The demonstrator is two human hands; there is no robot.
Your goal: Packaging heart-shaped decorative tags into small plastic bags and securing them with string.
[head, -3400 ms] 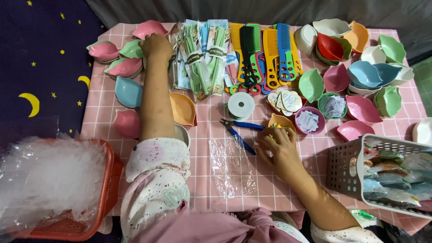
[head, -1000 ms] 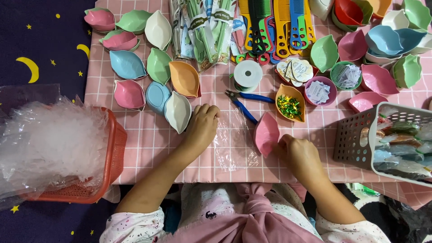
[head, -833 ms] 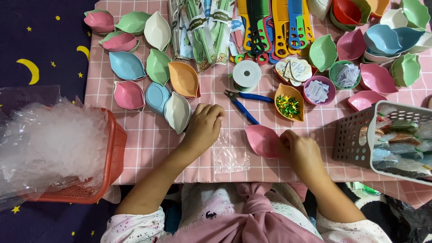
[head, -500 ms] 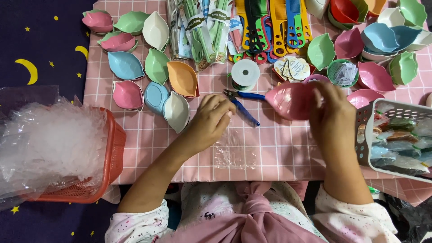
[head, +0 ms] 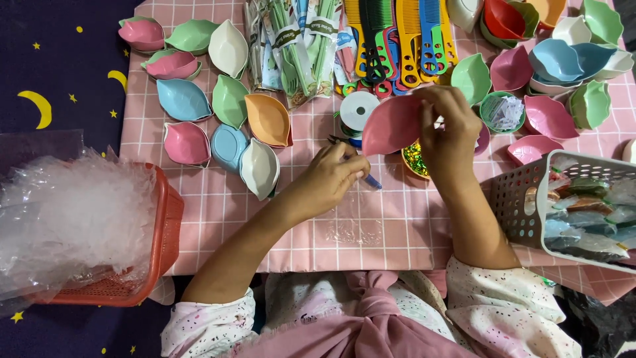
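Head view: right hand (head: 450, 126) grips an empty pink leaf-shaped bowl (head: 391, 124); left hand (head: 331, 179) curls on blue-handled pliers (head: 368, 179).

White speckled sleeves pushed up past elbows; pink knotted cloth at lap.

An orange basket (head: 159, 232) of clear bags (head: 63, 222) sits left; a white basket (head: 523, 205) right.

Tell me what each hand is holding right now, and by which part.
The right hand holds a pink leaf-shaped dish by its rim at one end, lifted off the table. The left hand rests on the blue-handled scissors; a firm grasp cannot be told.
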